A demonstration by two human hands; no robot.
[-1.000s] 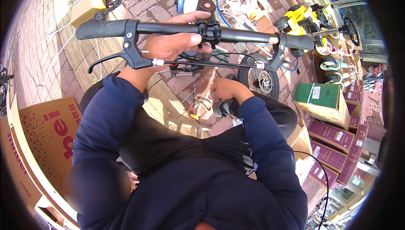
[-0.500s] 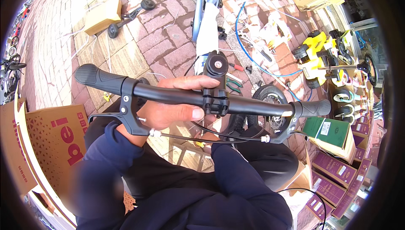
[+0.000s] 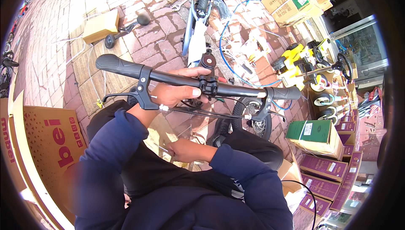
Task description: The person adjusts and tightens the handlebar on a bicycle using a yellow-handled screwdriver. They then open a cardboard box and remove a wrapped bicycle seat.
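A black bicycle handlebar [image 3: 242, 90] lies across in front of me, with rubber grips [image 3: 120, 65] and brake levers [image 3: 144, 90] at its ends. My left hand [image 3: 168, 95] is closed round the bar left of the stem clamp [image 3: 208, 85], thumb on the near side and fingers reaching beyond. Black brake cables [image 3: 211, 114] loop below the bar. Lower down, between my legs, my right hand [image 3: 188, 150] is closed on a thin metal rod [image 3: 160, 147]; its exact kind is too small to tell. Beyond the stem lies the bicycle frame [image 3: 197, 40], partly wrapped in white.
A spoked wheel [image 3: 263, 124] stands beside my right leg. Ahead on the paving are training wheels [image 3: 110, 40], a small carton [image 3: 100, 26] and a blue hose [image 3: 221, 44]. A large carton [image 3: 52, 141] stands left; yellow ride-on toys [image 3: 293, 63] and purple boxes [image 3: 324, 167] are right.
My right hand has come out from under the handlebar, lower and to the left, now showing the thin rod. The view has shifted; my left hand keeps its hold on the bar.
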